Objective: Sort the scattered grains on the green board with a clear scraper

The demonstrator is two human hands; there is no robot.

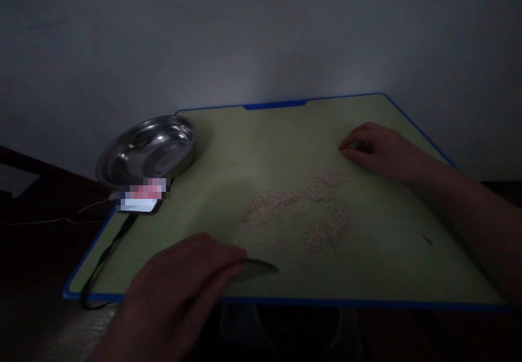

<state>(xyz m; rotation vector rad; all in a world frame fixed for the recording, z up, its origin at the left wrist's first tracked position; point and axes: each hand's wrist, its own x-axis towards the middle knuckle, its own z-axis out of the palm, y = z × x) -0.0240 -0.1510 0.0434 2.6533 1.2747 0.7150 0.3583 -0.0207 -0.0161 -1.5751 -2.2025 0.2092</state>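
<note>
A pale green table (212, 161) with a blue edge carries a thin scatter of small pale grains (305, 210) in its middle. My left hand (179, 291) lies at the near edge, fingers closed on a thin dark curved thing (259, 266) that I cannot make out, its tip pointing right towards the grains. My right hand (375, 147) rests on the table at the far right, fingers curled and pressed together just beyond the grains; whether they hold anything is hidden. The light is very dim.
A shallow steel bowl (147, 150) sits at the table's far left corner. Below it lies a phone (141, 199) with a lit screen and a dark cable (106, 258) running down the left edge. A plain wall stands behind.
</note>
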